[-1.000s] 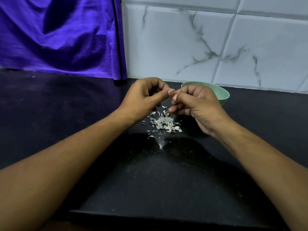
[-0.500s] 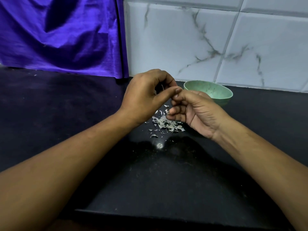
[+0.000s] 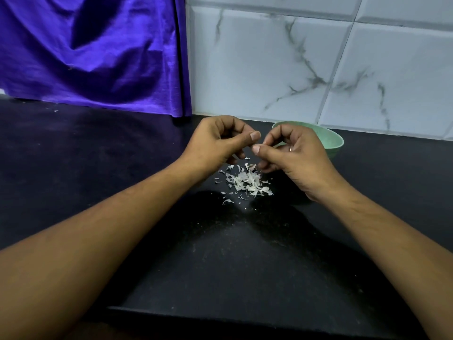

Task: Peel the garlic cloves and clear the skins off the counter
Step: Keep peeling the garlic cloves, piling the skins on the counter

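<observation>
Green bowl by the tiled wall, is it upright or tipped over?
Upright: the round green bowl stands rim up on the black counter behind the right hand. Its contents cannot be told.

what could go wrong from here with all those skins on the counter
1. The pile of skins looks loose and light. Stray flakes lie apart from it on the dark counter, so a sweep may miss some.
2. The left hand and right hand work right above the pile, so a dropped piece could get lost among the skins.
</observation>
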### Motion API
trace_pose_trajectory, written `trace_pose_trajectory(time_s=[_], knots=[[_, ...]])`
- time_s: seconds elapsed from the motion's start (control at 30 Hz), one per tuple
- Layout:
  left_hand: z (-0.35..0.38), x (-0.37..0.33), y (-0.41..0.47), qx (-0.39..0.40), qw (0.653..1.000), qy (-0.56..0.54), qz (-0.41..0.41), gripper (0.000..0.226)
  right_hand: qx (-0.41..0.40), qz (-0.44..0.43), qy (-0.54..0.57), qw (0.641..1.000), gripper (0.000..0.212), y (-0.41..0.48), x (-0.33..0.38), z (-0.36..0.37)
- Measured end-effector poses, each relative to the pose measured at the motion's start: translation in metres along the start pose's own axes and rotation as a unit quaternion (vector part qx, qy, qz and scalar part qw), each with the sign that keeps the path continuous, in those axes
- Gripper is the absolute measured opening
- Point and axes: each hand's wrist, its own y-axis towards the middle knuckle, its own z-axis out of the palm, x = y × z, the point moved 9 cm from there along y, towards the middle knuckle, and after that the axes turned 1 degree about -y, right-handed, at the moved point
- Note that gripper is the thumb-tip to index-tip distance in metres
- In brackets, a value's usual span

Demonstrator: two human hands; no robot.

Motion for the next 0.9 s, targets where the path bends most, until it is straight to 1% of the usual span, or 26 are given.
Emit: trace_pose_trajectory(time_s=[0.07,0.13,0.2,0.27,0.37,0.43,0.57,0.67,0.9], knots=[[0.002,0.001,-0.001,0.004,1.000,-0.005,-0.009,0.018,0.013,-0.016,-0.004,1.000,0.012,0.001,0.002,0.002],[0.000,0.002,-0.001,0.001,1.000,-0.018,-0.020,0.014,0.020,-0.028,-0.023,0.999,0.010,0.001,0.003,0.002],[-0.001,0.004,-0.001,0.000,0.999,-0.032,-0.029,0.012,0.009,-0.035,-0.061,0.997,0.015,0.000,0.004,-0.001],[-0.001,0.005,-0.001,0.000,0.998,-0.041,-0.038,0.012,0.000,-0.036,-0.075,0.997,0.019,0.001,0.004,-0.005],[-0.002,0.006,-0.001,0.000,0.997,-0.051,-0.052,0.014,0.015,-0.046,-0.089,0.995,0.015,0.002,0.006,-0.002],[-0.001,0.006,-0.001,0.004,0.997,-0.051,-0.057,0.014,0.015,-0.055,-0.101,0.993,0.007,0.001,0.007,-0.002],[0.004,0.007,-0.003,0.030,0.996,-0.051,-0.063,0.012,0.017,-0.062,-0.045,0.997,0.018,0.001,0.011,-0.003],[0.006,0.007,-0.004,0.050,0.995,-0.051,-0.071,0.011,0.038,-0.082,-0.044,0.995,0.016,0.000,0.014,0.003],[0.007,0.005,-0.004,0.080,0.992,-0.058,-0.083,0.012,0.054,-0.094,-0.041,0.993,0.007,-0.001,0.018,0.003]])
